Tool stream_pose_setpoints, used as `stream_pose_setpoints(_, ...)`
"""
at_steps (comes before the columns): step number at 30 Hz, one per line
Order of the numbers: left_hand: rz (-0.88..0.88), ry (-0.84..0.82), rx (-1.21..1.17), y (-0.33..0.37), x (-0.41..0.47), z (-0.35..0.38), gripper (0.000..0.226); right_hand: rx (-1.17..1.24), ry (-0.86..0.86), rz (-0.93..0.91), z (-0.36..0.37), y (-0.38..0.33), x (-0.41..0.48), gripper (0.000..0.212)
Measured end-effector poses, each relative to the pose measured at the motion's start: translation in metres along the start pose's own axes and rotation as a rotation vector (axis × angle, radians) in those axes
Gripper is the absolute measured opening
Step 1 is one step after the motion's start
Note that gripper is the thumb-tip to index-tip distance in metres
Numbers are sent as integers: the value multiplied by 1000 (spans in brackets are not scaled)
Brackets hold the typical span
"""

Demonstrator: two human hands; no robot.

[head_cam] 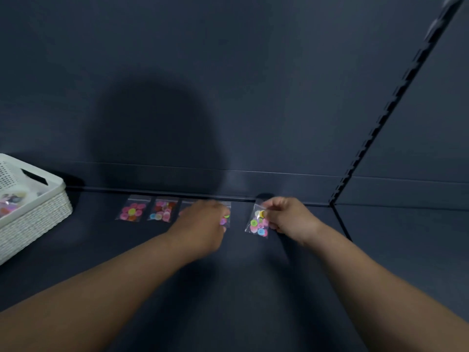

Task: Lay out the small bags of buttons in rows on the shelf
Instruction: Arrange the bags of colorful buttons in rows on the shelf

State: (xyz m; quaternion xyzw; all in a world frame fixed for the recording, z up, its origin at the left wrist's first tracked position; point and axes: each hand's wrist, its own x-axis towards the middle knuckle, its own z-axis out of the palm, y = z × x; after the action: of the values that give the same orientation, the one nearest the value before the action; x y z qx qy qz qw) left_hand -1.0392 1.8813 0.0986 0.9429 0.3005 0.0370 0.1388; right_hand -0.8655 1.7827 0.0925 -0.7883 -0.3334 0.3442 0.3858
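Misalignment is the chief risk from here. One held bag of buttons is pinched at its right edge between the thumb and curled fingers of the right hand, and it is tilted. Whether it already lies flat on the shelf cannot be told. If it is released askew, a crooked end to the row would result, with a wider gap to the left of those fingers than elsewhere. The left hand is blurred and covers another bag under its fingertips, and whether those fingers grip or only press cannot be told. Slick plastic could be dragged by them, and the red bag and pink bag further left could be knocked.
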Motion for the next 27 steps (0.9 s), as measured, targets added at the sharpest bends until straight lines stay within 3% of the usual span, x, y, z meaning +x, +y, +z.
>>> stream_pose_setpoints(2,60,-47,78,-1,0,6,25,-275,104,-88,2,6,1,39)
stream_pose_setpoints(4,70,-118,129,-2,-2,10,42,-484,234,-247,5,12,-6,46)
stream_pose_setpoints(6,63,-162,163,-3,-3,11,51,-577,233,-399,13,18,-13,37)
stream_pose_setpoints(9,46,-201,152,-5,-3,15,57,-714,134,-449,25,30,-13,25)
stream_pose_setpoints(27,50,-216,71,-11,-8,19,58,-826,-7,-577,35,30,-2,41)
